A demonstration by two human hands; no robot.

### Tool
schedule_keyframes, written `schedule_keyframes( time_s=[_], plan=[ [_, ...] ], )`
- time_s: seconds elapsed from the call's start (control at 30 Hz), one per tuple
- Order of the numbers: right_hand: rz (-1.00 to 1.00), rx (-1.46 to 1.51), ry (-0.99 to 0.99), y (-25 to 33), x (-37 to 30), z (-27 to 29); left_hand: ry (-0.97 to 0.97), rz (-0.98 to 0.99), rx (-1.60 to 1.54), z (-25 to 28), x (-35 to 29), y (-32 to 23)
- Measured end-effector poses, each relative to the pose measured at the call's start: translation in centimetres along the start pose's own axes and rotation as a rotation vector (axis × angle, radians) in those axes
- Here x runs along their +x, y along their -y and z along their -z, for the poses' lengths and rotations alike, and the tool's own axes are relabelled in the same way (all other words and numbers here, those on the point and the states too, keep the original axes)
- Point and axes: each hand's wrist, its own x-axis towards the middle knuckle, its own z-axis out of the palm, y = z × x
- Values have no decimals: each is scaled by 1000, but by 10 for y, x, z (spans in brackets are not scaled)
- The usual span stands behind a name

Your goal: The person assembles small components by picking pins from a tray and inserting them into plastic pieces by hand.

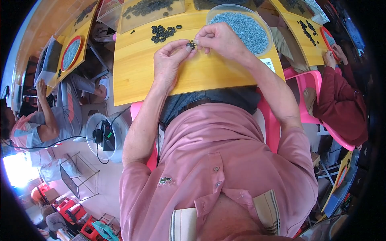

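Over the yellow wooden table [138, 72], my two hands meet at the fingertips. My left hand [169, 59] is closed in a pinch on a small black round part [191, 45]. Against the same part, my right hand [223, 40] has thumb and forefinger pressed together; whatever they hold is too small to make out. Left of my fingertips lies a loose pile of similar black round parts [160, 33], some of them ring-shaped. Beside my right hand stands a round clear tub [268, 44] filled with small silvery-blue metal pieces [243, 30], perhaps screws.
A shallow clear bin [124, 18] of black parts sits at the table's far left. One small black piece [132, 31] lies alone. People work at other yellow tables left and right, each with a red-rimmed tray [71, 53]. A bucket [102, 136] with cables stands to my left.
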Motion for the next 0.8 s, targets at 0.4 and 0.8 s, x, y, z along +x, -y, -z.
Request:
schedule_keyframes(
  time_s=[0.4,0.8],
  plan=[
    [-11,95,54,-8,2,0,3,9,16,-1,0,1],
    [14,33,23,-11,3,-1,6,14,41,-1,-1,2]
  ],
)
